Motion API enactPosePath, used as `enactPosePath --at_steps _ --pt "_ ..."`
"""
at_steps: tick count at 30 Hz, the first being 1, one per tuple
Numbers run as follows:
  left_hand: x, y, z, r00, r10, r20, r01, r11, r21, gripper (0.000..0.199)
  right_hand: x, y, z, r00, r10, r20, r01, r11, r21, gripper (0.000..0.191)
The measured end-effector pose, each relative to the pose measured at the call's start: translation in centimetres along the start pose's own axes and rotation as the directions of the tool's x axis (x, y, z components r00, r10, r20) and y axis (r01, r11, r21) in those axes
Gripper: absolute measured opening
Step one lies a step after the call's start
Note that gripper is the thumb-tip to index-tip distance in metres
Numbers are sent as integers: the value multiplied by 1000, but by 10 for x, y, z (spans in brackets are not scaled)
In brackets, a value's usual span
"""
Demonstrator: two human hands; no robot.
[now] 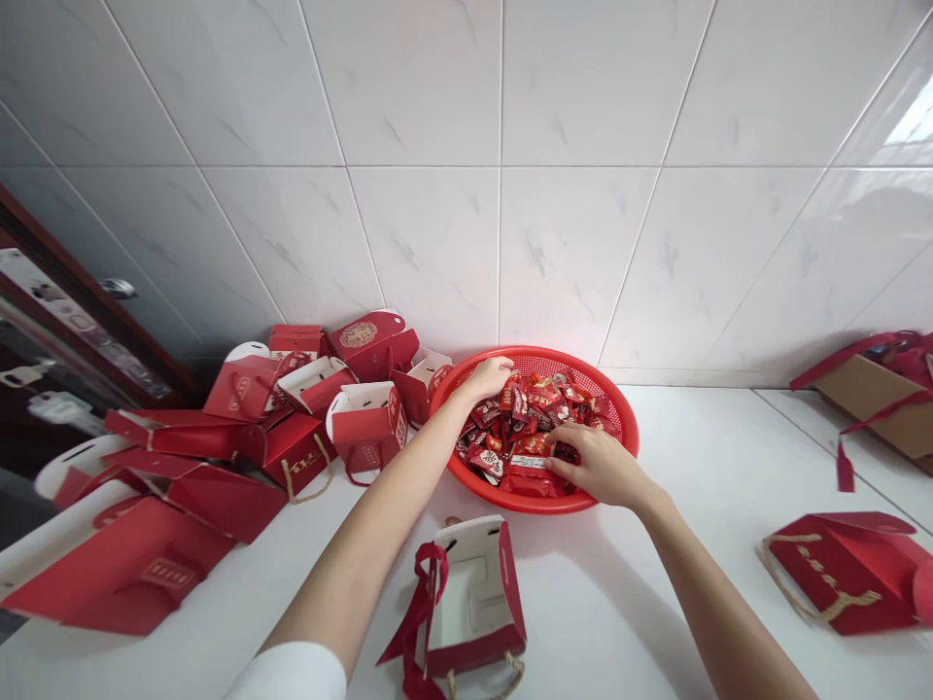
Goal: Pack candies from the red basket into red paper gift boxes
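A round red plastic basket (628, 418) with a perforated wall stands against the tiled wall, filled with red-wrapped candies (535, 413). My left hand (490, 376) is inside its far left part, over the candies; its fingertips are bent away and mostly hidden. At the near right, my right hand (594, 463) reaches over the rim with thumb and fingers apart, touching the wrapped candies. In front of the basket, between my forearms, sits an opened red gift box (514, 593) with a white inside. A dark red ribbon (419, 622) hangs on its left side, and twisted cord shows at its near edge.
Several red gift boxes (211, 496), many with lids open, are heaped on the left of the white tabletop (700, 457). At the right lie a closed red box (838, 574) with a cord handle and a brown carton (875, 399) with dark red ribbon. Keys (62, 408) hang at far left.
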State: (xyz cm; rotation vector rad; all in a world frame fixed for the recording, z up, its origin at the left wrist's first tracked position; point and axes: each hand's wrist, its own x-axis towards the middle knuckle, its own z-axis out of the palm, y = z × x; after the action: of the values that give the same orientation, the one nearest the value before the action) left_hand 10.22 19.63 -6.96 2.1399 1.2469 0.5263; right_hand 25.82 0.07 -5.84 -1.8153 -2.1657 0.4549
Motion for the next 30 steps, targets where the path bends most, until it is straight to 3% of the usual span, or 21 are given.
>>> enactPosePath --at_steps 6,11,13,19,21,26,28,30 --pt "3 -4 6 1000 -11 12 12 998 -57 39 0 0 0 1000 -4 1 4 1000 -10 21" --pt "0 -4 5 1000 -19 17 21 994 -103 14 0 0 0 1000 7 5 -7 1000 -19 23" --pt "-2 -2 3 1000 -13 19 15 989 -145 16 0 0 -1 1000 5 3 -5 1000 -21 23" --pt "-11 13 -7 998 57 29 -41 915 -402 6 0 2 0 1000 -7 -20 7 1000 -3 20" --pt "-17 19 -14 997 82 14 -64 862 -503 17 0 4 1 999 -17 -32 18 999 28 17" --pt "-50 30 -22 992 129 -8 -102 742 -663 37 1 8 2 985 -26 -173 80 946 315 20" --pt "-67 31 -20 987 160 18 -95 665 -741 41 1 5 2 963 15 -269 127 855 503 26" --pt "-83 32 -16 982 187 19 -108 645 -756 41 1 0 3 950 54 -309 173 730 661 32"
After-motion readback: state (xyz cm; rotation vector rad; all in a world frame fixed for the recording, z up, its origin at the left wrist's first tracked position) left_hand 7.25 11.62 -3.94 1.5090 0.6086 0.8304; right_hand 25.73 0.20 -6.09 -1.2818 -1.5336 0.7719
